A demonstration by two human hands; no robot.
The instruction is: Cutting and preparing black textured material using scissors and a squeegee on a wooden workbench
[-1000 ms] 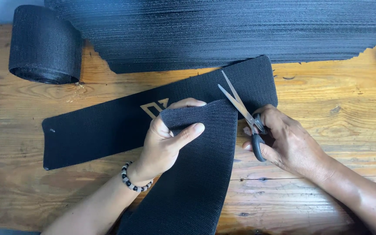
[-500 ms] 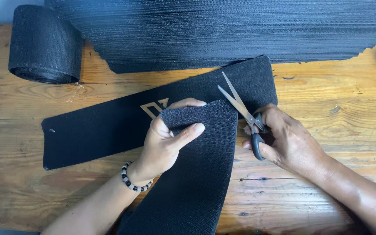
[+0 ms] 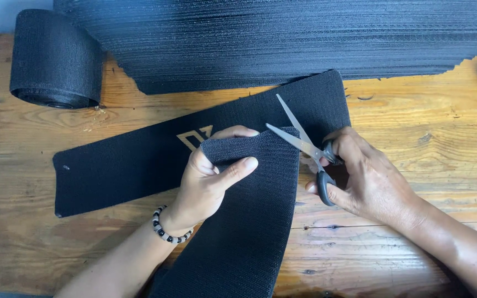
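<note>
Fingers of left hand (image 3: 208, 179) pinch black webbing strip (image 3: 244, 221) taut at frame centre; right hand (image 3: 368, 176) grips open scissors (image 3: 302, 144) at its edge.

The picture is bright and sharp with soft, even light, the brown wooden table (image 3: 415, 127) shines a little in the upper right of the frame, and only small soft shadows sit under the hands.
</note>
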